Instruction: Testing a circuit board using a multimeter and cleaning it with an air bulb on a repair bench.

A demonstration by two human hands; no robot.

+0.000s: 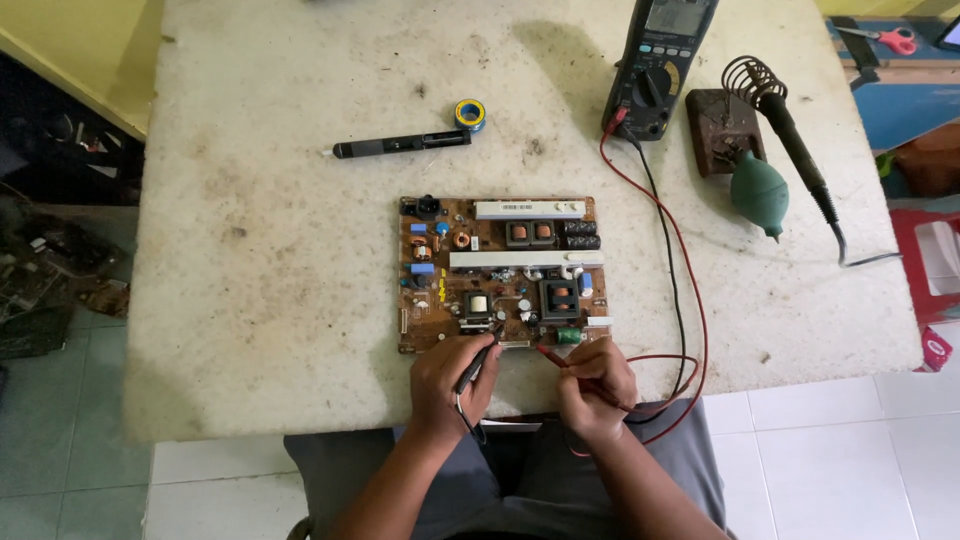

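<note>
The left hand [447, 378] grasps a black probe [478, 364] and the right hand [596, 385] a red probe [552, 353]. Both probes slant up toward the near edge of the circuit board [500, 272], which lies flat on the desk [280, 250], long axis left to right.

Head camera looks steeply down — table [300, 250] near, filling most of view.

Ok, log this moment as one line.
left hand: holds black probe | right hand: holds red probe | both tips on circuit board | meter wired

Soft, even daylight, faint shadows, sharp focus, slight bending at edges.
</note>
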